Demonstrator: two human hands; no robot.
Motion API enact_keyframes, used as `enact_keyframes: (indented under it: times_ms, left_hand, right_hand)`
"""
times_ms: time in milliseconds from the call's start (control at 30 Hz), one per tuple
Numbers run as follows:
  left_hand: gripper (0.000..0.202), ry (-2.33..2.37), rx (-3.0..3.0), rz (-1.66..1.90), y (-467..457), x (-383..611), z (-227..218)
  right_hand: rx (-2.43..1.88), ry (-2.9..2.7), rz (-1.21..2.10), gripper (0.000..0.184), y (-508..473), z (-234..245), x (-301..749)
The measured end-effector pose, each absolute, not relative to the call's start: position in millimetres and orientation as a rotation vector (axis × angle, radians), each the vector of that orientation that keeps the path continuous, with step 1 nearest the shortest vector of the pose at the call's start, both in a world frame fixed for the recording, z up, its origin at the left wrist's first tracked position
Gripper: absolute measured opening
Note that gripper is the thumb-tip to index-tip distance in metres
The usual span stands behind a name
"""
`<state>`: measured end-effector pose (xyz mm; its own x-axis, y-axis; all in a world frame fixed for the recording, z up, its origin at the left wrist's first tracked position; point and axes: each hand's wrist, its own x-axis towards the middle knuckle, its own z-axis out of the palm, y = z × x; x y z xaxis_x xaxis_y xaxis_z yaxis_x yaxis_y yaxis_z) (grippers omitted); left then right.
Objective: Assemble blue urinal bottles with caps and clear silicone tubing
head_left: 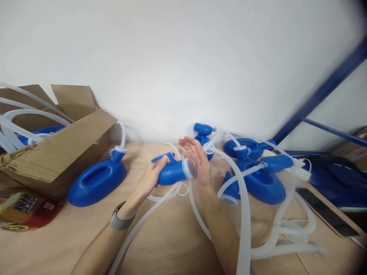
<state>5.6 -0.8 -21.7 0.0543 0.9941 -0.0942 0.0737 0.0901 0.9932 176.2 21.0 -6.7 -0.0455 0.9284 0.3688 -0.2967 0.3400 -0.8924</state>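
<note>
My left hand (153, 173) is wrapped round a blue plastic funnel piece (172, 172) with a white rim, held above the table's middle. My right hand (196, 158) is flat with fingers stretched out, its palm against the piece's white-rimmed open end. A translucent white hose (160, 196) hangs from under the piece and runs toward me across the table. A watch with a grey band sits on my left wrist.
A blue flat bottle (96, 181) lies left of my hands, by an open cardboard box (54, 152) holding more hoses. Several blue bottles and funnels (260, 179) with tangled hoses lie right. A phone (325, 212) rests near the right edge. A blue rack frame (321, 93) stands behind.
</note>
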Motion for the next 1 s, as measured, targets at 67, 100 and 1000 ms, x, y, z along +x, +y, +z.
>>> enact_keyframes:
  times_ms: [67, 100, 1000]
  left_hand:
    - [0.066, 1.244, 1.074, 1.062, 4.4, 3.5, -19.3]
    - [0.065, 1.222, 0.990, 1.069, 6.1, 1.9, -15.8]
    - [0.065, 0.980, 0.445, 1.061, -31.4, 18.8, 24.3]
  right_hand:
    - [-0.618, -1.203, 1.046, 0.051, 25.1, -10.0, 181.5]
    - [-0.570, -1.221, 0.985, 0.047, 26.5, -11.5, 184.2]
    - [-0.627, -1.509, 0.543, 0.117, 5.9, -41.2, 142.3]
